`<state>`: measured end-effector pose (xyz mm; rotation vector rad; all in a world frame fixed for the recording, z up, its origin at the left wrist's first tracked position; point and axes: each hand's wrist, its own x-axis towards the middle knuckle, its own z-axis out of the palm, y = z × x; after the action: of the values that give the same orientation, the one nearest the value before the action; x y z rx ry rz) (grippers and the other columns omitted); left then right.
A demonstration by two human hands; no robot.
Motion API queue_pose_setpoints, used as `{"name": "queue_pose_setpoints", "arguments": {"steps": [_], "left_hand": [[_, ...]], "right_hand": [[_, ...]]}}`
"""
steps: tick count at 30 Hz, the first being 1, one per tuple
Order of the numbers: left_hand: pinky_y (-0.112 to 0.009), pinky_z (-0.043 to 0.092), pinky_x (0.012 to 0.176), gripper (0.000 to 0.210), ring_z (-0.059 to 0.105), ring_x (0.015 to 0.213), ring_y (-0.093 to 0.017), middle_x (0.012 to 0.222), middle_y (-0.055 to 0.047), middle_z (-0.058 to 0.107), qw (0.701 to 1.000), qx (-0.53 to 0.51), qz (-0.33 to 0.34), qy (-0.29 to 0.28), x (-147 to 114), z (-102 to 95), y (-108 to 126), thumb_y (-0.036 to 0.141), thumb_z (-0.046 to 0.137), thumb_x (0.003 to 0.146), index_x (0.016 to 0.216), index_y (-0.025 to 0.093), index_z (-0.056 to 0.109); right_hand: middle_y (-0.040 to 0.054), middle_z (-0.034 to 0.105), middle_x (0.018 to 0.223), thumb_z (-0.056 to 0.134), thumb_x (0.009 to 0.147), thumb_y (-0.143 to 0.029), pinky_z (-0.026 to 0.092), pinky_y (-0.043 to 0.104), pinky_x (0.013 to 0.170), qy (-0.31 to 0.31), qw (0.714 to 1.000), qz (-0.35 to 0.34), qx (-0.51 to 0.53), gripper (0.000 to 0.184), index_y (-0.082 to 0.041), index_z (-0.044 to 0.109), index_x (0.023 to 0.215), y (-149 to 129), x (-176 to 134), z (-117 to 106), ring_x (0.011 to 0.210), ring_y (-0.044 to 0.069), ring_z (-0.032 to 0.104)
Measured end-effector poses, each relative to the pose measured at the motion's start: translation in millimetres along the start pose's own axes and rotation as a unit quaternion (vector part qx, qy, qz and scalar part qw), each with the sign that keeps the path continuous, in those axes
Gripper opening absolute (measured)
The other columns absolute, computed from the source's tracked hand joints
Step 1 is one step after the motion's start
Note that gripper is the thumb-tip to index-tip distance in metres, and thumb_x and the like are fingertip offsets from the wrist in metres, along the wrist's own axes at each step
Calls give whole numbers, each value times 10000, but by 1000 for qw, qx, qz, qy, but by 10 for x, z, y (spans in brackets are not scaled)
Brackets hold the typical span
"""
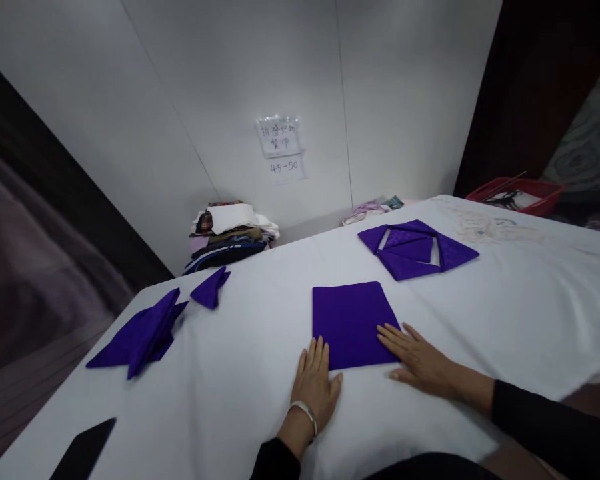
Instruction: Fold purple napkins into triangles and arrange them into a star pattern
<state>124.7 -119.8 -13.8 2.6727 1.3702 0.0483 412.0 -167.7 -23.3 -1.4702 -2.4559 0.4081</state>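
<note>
A purple cloth napkin (354, 319), folded into a flat square, lies on the white-covered table (260, 320) in front of me. My left hand (316, 383) rests flat with its fingertips on the napkin's near left corner; a silver bangle circles that wrist. On the near right edge lies my right hand (417, 360), palm down, fingers stretched out. Neither hand grips anything. Farther right, several purple folded triangles (410, 267) form a ring around another purple piece.
At left stand a large folded purple napkin (147, 333) and a smaller one (211, 288). A dark flat object (85, 453) lies at the near left edge. Stacked clothes (230, 233) sit against the wall. A red basket (545, 195) is at far right, near a pale crumpled cloth (495, 229).
</note>
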Motion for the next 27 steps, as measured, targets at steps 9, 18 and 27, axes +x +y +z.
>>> {"name": "queue_pose_setpoints", "arguments": {"steps": [9, 18, 27], "left_hand": [[-494, 145, 1093, 606, 47, 1366, -243, 1487, -123, 121, 999, -33, -16, -8, 21, -45, 36, 395, 301, 884, 1404, 103, 189], [-450, 115, 1110, 566, 32, 1371, -229, 1496, -112, 123, 999, -18, -1, 31, 566, -271, 296, 351, 265, 891, 1395, 95, 228], [-449, 127, 1107, 751, 91, 1369, -246, 1483, -112, 191, 997, 8, -61, 41, 1007, 12, -24, 612, 144, 859, 1392, 92, 240]], "right_hand": [[91, 115, 1493, 392, 867, -550, 47, 537, 1083, 23, 1000, 14, -4, 732, -252, 43, 1437, -185, -244, -141, 1352, 288, 113], [150, 175, 1472, 388, 827, -629, 34, 541, 1078, -48, 993, -82, 66, 802, -181, 119, 1436, -652, 319, 97, 1354, 293, 104], [99, 168, 1484, 413, 846, -582, 7, 505, 1089, -55, 993, -62, 81, 737, -232, 133, 1431, -603, 265, 151, 1355, 275, 115]]}}
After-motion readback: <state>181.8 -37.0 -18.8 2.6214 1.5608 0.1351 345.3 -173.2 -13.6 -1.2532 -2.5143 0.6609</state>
